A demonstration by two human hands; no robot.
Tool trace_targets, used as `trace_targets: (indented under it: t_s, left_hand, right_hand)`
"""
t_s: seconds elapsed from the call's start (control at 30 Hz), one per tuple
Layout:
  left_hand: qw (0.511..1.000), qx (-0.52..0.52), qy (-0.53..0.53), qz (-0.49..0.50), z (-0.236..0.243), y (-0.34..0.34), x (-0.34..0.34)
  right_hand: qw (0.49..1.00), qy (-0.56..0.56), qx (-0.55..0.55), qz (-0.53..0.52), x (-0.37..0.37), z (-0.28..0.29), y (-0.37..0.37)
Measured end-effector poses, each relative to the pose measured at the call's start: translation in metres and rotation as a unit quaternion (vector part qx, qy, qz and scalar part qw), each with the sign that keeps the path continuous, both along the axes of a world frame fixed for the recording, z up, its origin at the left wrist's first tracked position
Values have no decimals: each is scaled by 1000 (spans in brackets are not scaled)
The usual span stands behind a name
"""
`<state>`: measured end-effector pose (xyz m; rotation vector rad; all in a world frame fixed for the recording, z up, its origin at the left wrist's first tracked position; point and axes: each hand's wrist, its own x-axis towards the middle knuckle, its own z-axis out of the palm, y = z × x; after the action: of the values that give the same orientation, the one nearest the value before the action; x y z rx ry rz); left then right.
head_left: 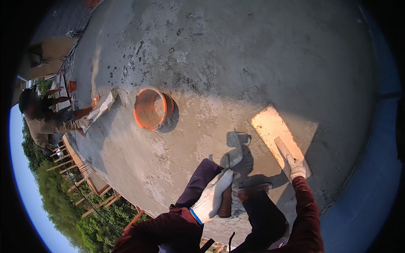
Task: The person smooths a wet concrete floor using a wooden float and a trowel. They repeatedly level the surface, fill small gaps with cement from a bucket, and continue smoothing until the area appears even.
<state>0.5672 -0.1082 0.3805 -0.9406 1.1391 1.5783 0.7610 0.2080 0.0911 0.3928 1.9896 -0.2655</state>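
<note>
My right hand, in a pale work glove, grips the handle of a long rectangular float. The float rests on the wet grey concrete, its pale top smeared with mortar. My left hand, in a white knit glove with a blue cuff edge, is closed around a trowel. The trowel's brown handle shows beside the palm, and its blade points away from me in front of my knees. Part of its grip is hidden by the glove.
An orange bucket, mortar-stained inside, stands on the concrete ahead to the left. At far left another person bends over the slab with a long pale board. Wooden formwork lines the left edge, with trees beyond. A blue sheet borders the right.
</note>
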Motion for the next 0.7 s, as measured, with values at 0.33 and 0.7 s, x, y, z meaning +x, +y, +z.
trace_targets:
  t_s: [0.33,0.7]
  left_hand:
    - [993,-8,10,-120,48,-10,16]
    - [954,55,173,-239,173,23,-112]
  right_hand:
    - [742,35,-306,-595,-49,300,-115]
    - [681,244,-281,-630,-247,499,-178]
